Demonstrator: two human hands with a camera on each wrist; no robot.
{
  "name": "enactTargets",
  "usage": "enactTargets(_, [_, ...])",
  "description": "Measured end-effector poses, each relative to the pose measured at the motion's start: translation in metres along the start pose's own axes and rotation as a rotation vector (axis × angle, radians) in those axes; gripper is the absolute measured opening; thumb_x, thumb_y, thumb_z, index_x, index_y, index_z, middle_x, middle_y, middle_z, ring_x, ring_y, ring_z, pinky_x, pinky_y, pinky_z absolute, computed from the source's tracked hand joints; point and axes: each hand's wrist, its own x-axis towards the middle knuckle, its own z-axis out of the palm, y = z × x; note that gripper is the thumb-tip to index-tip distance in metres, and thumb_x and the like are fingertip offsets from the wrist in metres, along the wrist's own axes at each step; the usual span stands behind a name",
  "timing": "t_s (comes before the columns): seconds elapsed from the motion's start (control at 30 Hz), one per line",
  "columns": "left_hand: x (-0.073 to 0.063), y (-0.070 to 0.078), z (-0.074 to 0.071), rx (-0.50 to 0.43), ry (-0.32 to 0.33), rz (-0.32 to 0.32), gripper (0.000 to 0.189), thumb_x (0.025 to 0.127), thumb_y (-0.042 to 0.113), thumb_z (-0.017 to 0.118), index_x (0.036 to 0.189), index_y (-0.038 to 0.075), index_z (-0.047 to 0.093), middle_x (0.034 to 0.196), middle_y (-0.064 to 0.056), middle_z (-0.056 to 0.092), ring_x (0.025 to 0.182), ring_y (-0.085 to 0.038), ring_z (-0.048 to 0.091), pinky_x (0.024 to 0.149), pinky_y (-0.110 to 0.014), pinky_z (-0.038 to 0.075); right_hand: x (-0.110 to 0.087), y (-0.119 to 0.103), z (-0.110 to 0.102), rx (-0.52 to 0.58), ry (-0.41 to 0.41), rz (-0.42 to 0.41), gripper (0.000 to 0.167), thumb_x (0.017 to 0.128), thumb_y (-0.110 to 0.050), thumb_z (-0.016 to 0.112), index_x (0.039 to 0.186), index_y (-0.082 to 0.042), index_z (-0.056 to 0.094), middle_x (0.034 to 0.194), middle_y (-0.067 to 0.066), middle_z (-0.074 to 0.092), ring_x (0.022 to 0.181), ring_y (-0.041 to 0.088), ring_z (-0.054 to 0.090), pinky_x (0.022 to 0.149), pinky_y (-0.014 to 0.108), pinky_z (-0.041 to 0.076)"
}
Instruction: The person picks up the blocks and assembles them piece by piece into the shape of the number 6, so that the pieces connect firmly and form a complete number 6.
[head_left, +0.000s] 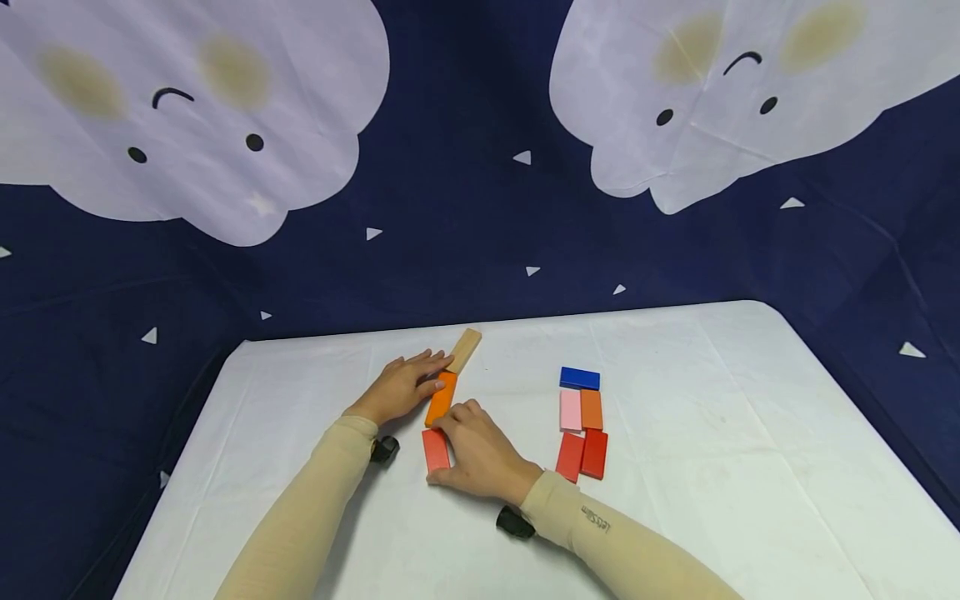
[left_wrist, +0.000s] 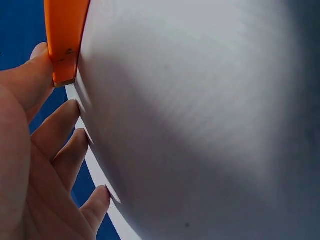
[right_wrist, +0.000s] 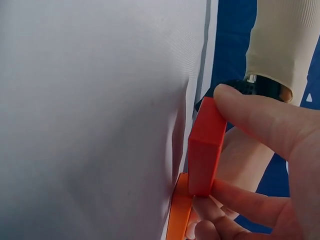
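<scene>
My right hand holds a light red block by its ends, thumb at the near end and fingers at the far end. In the right wrist view this red block is between thumb and fingers, beside the end of an orange block. My left hand lies along the left side of the orange block, fingers extended. One fingertip reaches the plain wooden block beyond it. The left wrist view shows fingers spread on the cloth and a digit touching the orange block.
To the right lie a blue block, a pink block, a brown-orange block and two red blocks, one nearer and one darker. A white cloth covers the table. Behind it hangs a dark blue curtain.
</scene>
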Motion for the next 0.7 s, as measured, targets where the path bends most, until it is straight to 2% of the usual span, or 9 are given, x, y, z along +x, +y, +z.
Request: enactTargets(0.7, [0.0004, 0.0002, 0.0005, 0.006, -0.008, -0.018, 0.05, 0.104, 0.033, 0.054, 0.152, 0.018, 0.047, 0.157, -0.006, 0.041, 0.149, -0.029, 0.03, 0.12, -0.061, 0.016, 0.0057, 0.0043, 0.0004, -0.005, -0.055, 0.016, 0.065, 0.075, -0.046, 0.088, 0.124, -0.008, 0.069, 0.113, 0.006, 0.062, 0.106, 0.022, 0.047, 0.096, 0.029, 0.043])
